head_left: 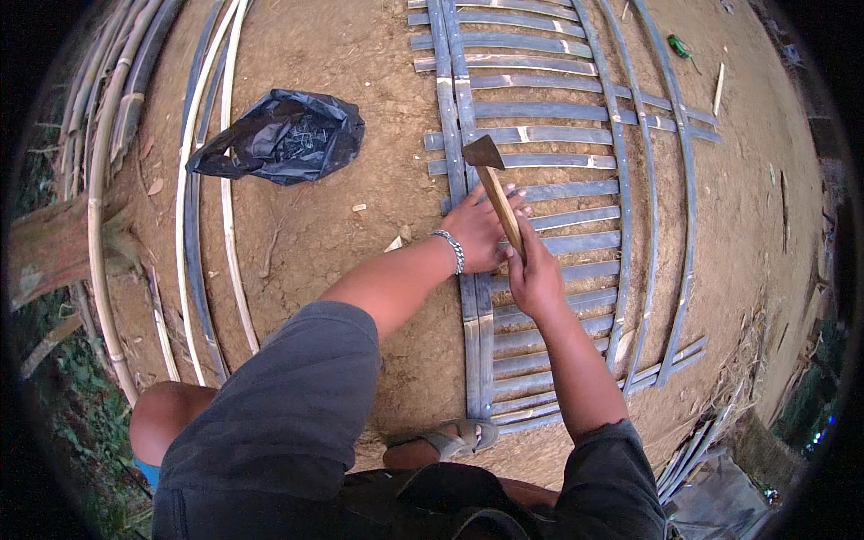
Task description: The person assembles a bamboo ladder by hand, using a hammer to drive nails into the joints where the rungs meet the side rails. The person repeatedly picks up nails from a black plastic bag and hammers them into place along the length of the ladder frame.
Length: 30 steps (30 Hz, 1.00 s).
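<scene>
My right hand (537, 279) is wrapped round the wooden handle of a hatchet (499, 205), whose dark wedge-shaped metal head points up and away from me. Just left of it, my left hand (475, 232) lies over the paired long strips of a bamboo lattice (558, 190), its fingers stretched out and apart. The hatchet handle crosses in front of that hand and hides part of its fingers. The lattice has many flat grey crosswise slats fixed to long strips. A silver chain bracelet (450, 252) circles my left wrist.
A black plastic bag (281, 137) holding many small nails lies open on the dirt at the left. Long bamboo strips (187, 216) and thicker poles (97, 207) run along the left side. A green object (679, 47) lies far right. My sandalled foot (450, 441) stands beside the lattice.
</scene>
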### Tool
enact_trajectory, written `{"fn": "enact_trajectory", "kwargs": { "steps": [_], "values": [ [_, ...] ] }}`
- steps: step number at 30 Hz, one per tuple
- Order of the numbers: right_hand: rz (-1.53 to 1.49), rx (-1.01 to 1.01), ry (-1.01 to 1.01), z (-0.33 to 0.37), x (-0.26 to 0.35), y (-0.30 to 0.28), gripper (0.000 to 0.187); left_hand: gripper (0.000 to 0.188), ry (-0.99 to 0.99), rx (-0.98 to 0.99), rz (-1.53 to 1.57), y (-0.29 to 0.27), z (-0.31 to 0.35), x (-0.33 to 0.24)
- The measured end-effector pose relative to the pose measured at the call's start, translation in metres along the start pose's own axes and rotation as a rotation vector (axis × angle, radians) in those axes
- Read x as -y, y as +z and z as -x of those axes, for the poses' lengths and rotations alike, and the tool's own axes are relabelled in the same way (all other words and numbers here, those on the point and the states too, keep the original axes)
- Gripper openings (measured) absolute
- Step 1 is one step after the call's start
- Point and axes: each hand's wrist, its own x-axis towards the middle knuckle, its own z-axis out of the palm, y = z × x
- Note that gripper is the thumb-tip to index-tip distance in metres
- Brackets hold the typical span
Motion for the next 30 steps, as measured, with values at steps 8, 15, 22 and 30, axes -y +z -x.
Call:
{"fn": "enact_trajectory", "kwargs": {
  "steps": [8, 15, 22, 30],
  "values": [
    [0.104, 0.158, 0.013, -0.021, -0.002, -0.010, 0.059, 0.073, 0.000, 0.001, 0.039, 0.010, -0.004, 0.005],
    [0.089, 0.105, -0.062, -0.030, -0.001, -0.018, 0.062, 0.077, 0.008, 0.031, 0.033, 0.001, 0.000, 0.005],
    [0.317, 0.409, 0.145, -0.039, 0.007, -0.024, 0.060, 0.078, 0.000, 0.022, 0.041, 0.009, -0.005, 0.006],
    [0.085, 0.006, -0.241, -0.023, -0.007, -0.019, 0.061, 0.077, 0.001, 0.042, 0.058, -0.005, -0.003, 0.004]
  ]
}}
